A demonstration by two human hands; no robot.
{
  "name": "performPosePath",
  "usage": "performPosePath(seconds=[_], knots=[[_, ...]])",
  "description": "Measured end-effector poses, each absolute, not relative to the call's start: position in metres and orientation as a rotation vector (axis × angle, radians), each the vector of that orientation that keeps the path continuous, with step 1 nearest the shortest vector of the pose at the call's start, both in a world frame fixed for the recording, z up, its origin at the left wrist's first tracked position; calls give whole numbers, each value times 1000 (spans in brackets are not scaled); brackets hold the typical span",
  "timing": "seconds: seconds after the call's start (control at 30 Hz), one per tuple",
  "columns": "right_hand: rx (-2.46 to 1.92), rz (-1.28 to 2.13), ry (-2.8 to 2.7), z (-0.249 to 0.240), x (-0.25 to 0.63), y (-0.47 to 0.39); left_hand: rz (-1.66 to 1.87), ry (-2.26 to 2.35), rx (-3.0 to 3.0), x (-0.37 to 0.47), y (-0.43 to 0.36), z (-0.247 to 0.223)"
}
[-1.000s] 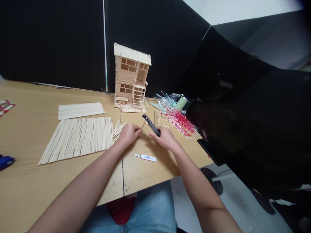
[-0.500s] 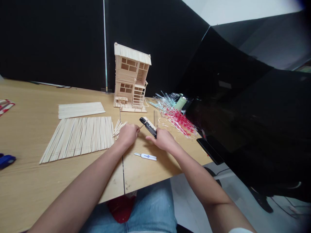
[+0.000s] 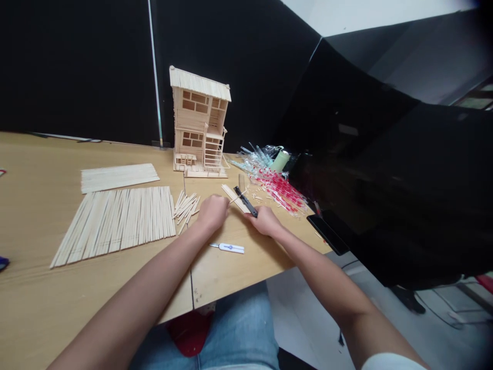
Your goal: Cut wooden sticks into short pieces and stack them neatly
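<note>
My left hand (image 3: 214, 211) is closed, pinching a thin wooden stick (image 3: 234, 198) that points toward the right. My right hand (image 3: 265, 221) is wrapped round the lower end of a long black clipper-like tool (image 3: 246, 202), whose exact kind is unclear. The stick's far end meets the upper part of this tool. Beneath the tool lies a pale strip of wooden sticks (image 3: 228, 191). A loose pile of short sticks (image 3: 187, 208) is left of my left hand. Nearer to me lies a white utility knife (image 3: 231, 248) with its blade out.
A two-storey stick model house (image 3: 200, 123) stands at the back. Stick panels lie left: a large one (image 3: 119, 221) and a smaller one (image 3: 119, 177). Red-tipped plastic-wrapped sticks (image 3: 283, 190), a green roll (image 3: 280, 161), wood scraps (image 3: 257, 195) and a black phone-like slab (image 3: 327, 234) lie right.
The black tool has turned and shifted right, uncovering more of the pale strip. My left hand has moved right with the stick, which now reaches the tool. The view has swung slightly right.
</note>
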State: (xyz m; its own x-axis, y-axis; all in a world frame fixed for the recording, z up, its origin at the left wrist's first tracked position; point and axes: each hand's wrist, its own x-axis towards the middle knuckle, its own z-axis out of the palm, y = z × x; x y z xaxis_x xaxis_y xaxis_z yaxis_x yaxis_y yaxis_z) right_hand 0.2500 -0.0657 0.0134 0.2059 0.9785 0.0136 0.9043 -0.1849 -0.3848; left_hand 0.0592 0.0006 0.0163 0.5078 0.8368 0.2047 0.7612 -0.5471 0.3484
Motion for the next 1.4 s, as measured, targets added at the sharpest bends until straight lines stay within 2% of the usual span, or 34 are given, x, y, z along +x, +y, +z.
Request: performPosePath(seconds=[0.23,0.4,0.47,0.53,0.63,0.77,1.03,1.4], knots=[[-2184,381,-1586,12,283,-69,429,1314,2484,107,8,37],[-2067,860,-1425,14,304,-77,389,1283,2499,127,3,34],[-1990,945,-1419,16,314,-78,364,1296,2511,125,3,31],[-1980,895,-1415,18,321,-76,369,1333,2533,116,4,30],[-2077,632,-1480,22,322,-65,372,1449,2542,87,10,31],[-2152,332,-1669,24,305,-41,75,1584,2530,42,17,30],[-2261,294,-1829,16,263,-5,65,1867,2516,-1,20,17],[-2331,399,-1862,20,252,3,238,1822,2636,-7,13,20]])
